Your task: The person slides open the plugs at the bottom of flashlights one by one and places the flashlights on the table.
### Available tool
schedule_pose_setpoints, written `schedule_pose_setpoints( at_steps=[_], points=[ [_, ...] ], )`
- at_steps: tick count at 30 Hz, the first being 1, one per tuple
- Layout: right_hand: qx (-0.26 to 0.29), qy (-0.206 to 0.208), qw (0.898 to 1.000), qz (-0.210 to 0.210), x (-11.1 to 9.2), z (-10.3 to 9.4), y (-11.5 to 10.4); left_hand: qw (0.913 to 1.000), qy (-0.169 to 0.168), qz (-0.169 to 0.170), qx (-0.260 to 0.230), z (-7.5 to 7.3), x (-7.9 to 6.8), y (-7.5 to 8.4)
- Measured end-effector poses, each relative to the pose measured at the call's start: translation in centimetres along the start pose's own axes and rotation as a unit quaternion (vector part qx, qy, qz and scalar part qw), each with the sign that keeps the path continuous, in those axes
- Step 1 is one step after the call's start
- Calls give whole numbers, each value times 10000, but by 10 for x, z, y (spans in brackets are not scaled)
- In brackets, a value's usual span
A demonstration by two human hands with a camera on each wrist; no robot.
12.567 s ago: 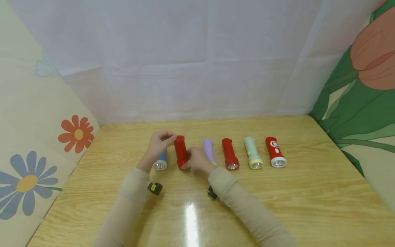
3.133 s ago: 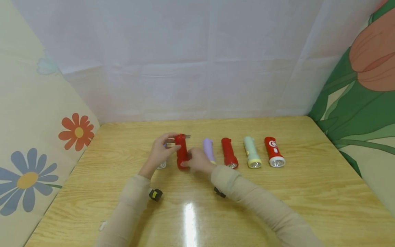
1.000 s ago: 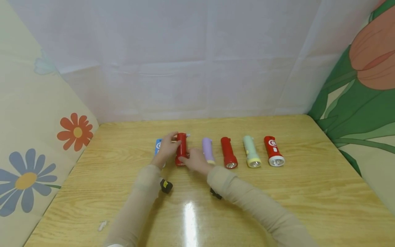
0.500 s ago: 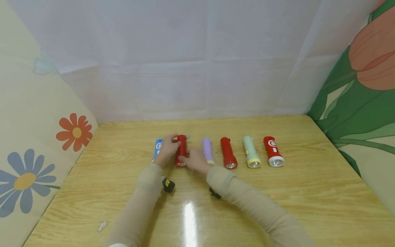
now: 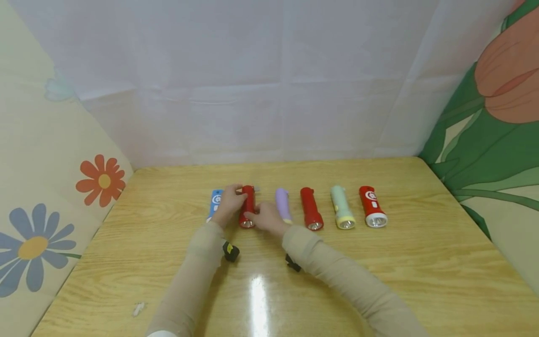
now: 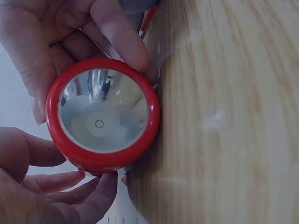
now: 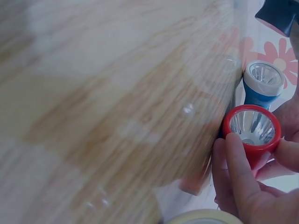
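Note:
In the head view both hands hold a red flashlight (image 5: 249, 201), its lens end toward me. The left hand (image 5: 229, 202) grips its left side, thumb on the body. The right hand (image 5: 269, 217) pinches its head end from the right. A small grey prong-like piece (image 5: 257, 189) juts from the rear end's right side. In the left wrist view the red rim and reflector (image 6: 100, 116) sit between the hands, close to the tabletop. In the right wrist view the fingers (image 7: 240, 168) and thumb hold the red head (image 7: 252, 128). No light shows in the lens.
A blue-and-white flashlight (image 5: 216, 203) lies left of the hands. To the right lie a purple flashlight (image 5: 283, 203), another red one (image 5: 310, 208), a mint-green one (image 5: 342, 206) and a red-and-white one (image 5: 372, 206). A whitish patch (image 5: 138, 309) shows on the wooden table (image 5: 421, 281).
Since the earliest frame the left hand has shifted from the flashlight's rear end onto its side, the grey piece has appeared, and the lens now faces me. Lately the flashlight has come slightly lower.

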State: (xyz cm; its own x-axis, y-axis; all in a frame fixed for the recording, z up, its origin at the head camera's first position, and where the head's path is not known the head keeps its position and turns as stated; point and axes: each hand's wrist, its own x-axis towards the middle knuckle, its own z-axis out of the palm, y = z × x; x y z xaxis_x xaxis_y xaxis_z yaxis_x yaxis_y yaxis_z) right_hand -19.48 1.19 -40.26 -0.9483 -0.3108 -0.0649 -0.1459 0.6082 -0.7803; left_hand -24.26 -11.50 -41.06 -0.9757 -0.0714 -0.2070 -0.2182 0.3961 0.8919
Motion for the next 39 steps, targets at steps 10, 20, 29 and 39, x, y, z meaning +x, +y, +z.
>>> schedule_pose_setpoints(
  at_steps=[10, 20, 29, 39],
  points=[
    [125, -109, 9998, 132, 1, 0, 1, 9996, 3, 29, 267, 1, 2, 1],
    [5, -98, 9999, 71, 1, -3, 1, 9994, 59, 28, 345, 3, -1, 3],
    [-158, -94, 9998, 15, 0, -7, -1, 9992, 51, 17, 387, 3, -5, 8],
    [-414, -54, 9991, 23, -3, -13, -3, 9979, 77, 75, 635, 3, -6, 9]
  ],
)
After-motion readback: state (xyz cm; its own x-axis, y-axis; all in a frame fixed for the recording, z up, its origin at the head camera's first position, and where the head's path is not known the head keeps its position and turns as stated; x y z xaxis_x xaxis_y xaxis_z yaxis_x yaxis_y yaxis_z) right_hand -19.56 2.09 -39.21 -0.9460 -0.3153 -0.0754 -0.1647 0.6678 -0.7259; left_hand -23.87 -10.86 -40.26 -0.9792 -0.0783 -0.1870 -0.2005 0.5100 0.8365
